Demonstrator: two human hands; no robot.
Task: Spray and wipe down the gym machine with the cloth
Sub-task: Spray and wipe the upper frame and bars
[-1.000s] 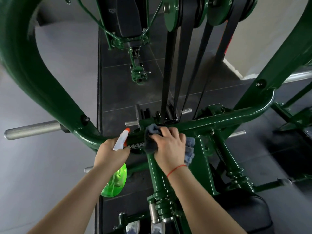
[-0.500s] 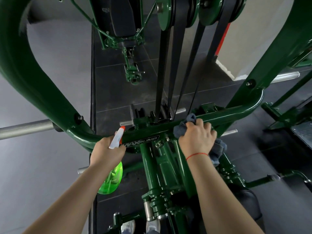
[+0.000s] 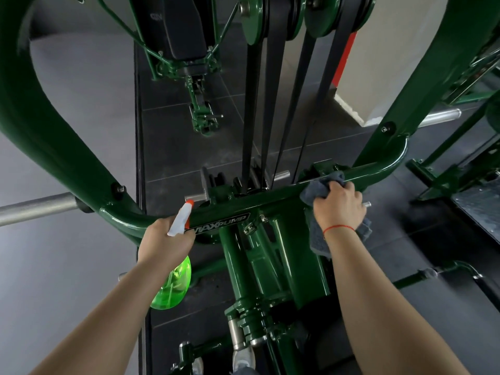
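Note:
A dark green gym machine fills the view, and its curved crossbar [image 3: 270,198] runs left to right in front of me. My right hand [image 3: 338,209] grips a grey cloth [image 3: 318,190] and presses it onto the right part of the crossbar; more cloth hangs below the hand. My left hand [image 3: 165,239] holds a spray bottle [image 3: 173,285] with a clear green body and a white head with an orange nozzle, which sits close to the bar beside a black label.
Black belts [image 3: 273,104] run down from green pulleys at the top to the machine's middle. Steel pegs [image 3: 35,208] stick out on the left and far right. A green upright [image 3: 422,85] rises on the right. Dark tiled floor lies beyond, and my shoes [image 3: 243,358] show at the bottom.
My right hand has slid the cloth rightward along the crossbar, from beside the label at the middle to the right part. My left hand and the bottle have barely moved.

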